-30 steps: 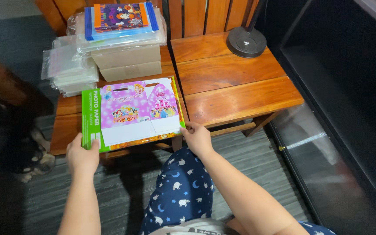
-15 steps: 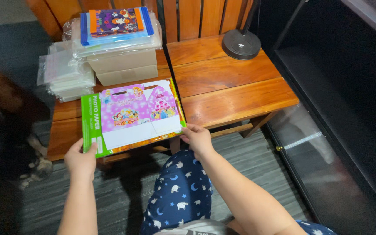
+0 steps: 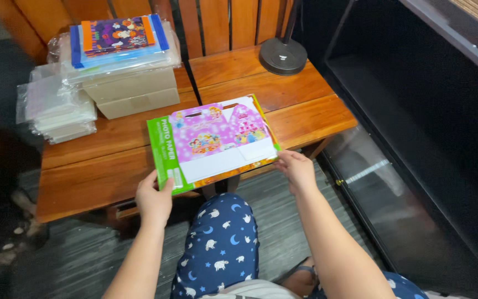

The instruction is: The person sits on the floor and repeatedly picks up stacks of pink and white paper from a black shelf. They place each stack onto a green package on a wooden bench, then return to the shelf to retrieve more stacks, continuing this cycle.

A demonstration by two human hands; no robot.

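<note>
Pink and green show on the flat photo paper pack (image 3: 212, 143) that I am holding over the near edge of the wooden tabletop (image 3: 84, 177). My left hand (image 3: 154, 199) has its grip clamped on the pack's near left corner, thumb on top along the green band. My right hand (image 3: 296, 170) has its grip closed on the near right corner, fingers curled at the edge. The pack lies nearly level, its far side over the wood and its near side over my lap, above my blue trousers (image 3: 217, 243) printed with moons and sheep.

Further back on the left stands a stack of plain cardboard boxes (image 3: 134, 94) with clear-wrapped packs on top, the uppermost an orange and purple sheet (image 3: 118, 34). Just beside that stack, at the tabletop's left end, lies a pile of clear plastic sleeves (image 3: 56, 111). A dark round lamp base (image 3: 283, 55) sits at the far right corner, well apart from the pack. To my right is a black cabinet (image 3: 416, 166).
</note>
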